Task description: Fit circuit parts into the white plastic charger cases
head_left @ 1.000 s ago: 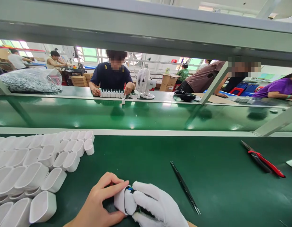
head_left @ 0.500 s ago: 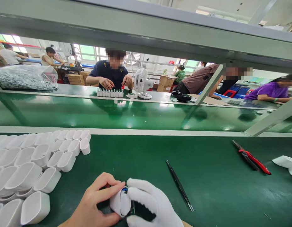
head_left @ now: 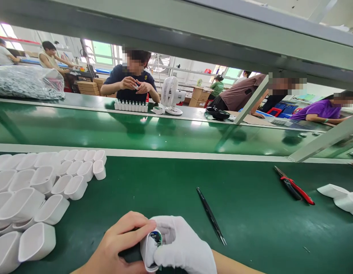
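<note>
At the bottom edge of the head view my bare left hand (head_left: 119, 245) and my white-gloved right hand (head_left: 182, 247) both grip one small white plastic shell (head_left: 150, 249). Its open end faces me, and a blue and dark part shows inside it. Fingers of both hands are wrapped round the shell. It is held just above the green mat (head_left: 170, 194). To the left lie several empty white shells (head_left: 36, 190) in rows on the mat.
Black tweezers (head_left: 211, 215) lie to the right of my hands. Red-handled cutters (head_left: 294, 185) and more white shells (head_left: 340, 195) sit at far right. Beyond a grey rail runs a green conveyor (head_left: 153, 131). Across it people work, one behind a row of small white bottles (head_left: 130, 106) and a fan (head_left: 169, 93).
The shell has turned in my hands so its open end with the inner part faces me. The view has shifted slightly right. The person opposite has lifted both hands from the bottles.
</note>
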`<act>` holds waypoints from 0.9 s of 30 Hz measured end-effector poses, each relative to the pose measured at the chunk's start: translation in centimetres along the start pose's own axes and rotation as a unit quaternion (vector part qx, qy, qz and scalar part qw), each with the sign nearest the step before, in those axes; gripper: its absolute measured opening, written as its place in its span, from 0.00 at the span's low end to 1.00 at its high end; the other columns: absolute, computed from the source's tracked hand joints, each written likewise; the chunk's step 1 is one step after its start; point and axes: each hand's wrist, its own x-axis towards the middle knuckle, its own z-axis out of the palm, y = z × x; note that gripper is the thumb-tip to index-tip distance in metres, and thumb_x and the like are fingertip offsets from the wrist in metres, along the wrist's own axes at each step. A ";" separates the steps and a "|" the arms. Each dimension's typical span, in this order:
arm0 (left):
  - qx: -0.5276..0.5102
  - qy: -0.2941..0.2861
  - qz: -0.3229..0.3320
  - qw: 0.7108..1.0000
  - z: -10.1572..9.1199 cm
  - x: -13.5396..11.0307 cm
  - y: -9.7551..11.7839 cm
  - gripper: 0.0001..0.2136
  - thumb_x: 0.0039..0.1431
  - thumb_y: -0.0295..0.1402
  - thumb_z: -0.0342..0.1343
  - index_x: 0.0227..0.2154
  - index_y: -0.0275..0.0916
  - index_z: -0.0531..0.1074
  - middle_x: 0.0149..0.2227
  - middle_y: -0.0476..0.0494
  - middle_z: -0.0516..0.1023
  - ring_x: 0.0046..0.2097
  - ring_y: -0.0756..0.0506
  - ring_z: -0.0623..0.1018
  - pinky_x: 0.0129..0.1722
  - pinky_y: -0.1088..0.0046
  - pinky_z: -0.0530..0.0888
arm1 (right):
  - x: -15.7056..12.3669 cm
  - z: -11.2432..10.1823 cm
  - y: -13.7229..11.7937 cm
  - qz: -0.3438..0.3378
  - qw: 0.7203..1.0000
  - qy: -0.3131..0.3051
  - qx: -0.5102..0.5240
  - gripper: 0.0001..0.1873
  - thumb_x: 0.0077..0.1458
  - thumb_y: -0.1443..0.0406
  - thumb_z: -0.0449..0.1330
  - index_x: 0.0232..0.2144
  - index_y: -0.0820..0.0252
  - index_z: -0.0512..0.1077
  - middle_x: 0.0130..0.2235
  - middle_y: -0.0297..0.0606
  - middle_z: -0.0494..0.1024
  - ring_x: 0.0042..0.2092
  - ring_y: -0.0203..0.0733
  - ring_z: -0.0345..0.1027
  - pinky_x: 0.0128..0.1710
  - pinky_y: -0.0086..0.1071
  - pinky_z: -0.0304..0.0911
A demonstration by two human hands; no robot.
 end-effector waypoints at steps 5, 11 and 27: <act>0.001 -0.013 -0.053 0.999 -0.1 -0.1 -0.1 0.23 0.51 0.34 0.62 0.51 0.52 0.70 0.42 0.44 0.79 0.42 0.42 0.76 0.41 0.67 0.76 | 0.2 0.1 0.4 0.009 0.998 0.034 -0.047 0.11 0.37 0.63 0.64 0.24 0.62 0.69 0.25 0.29 0.66 0.28 0.32 0.58 0.29 0.25 0.55; 0.019 -0.027 -0.181 0.983 -1.2 -0.1 0.4 0.28 0.50 0.31 0.59 0.55 0.55 0.64 0.51 0.49 0.75 0.51 0.43 0.74 0.50 0.69 0.73 | -2.0 -3.2 -3.3 -0.027 0.844 0.251 -0.473 0.19 0.55 0.54 0.53 0.18 0.58 0.67 0.20 0.32 0.65 0.24 0.35 0.58 0.24 0.28 0.53; -0.044 -0.066 -0.306 0.949 -1.3 0.4 0.5 0.20 0.50 0.30 0.56 0.47 0.52 0.72 0.48 0.53 0.76 0.50 0.45 0.75 0.52 0.72 0.71 | -2.4 -6.1 -4.5 0.057 0.935 0.268 -0.223 0.08 0.38 0.66 0.60 0.26 0.59 0.68 0.15 0.24 0.63 0.16 0.30 0.54 0.16 0.25 0.51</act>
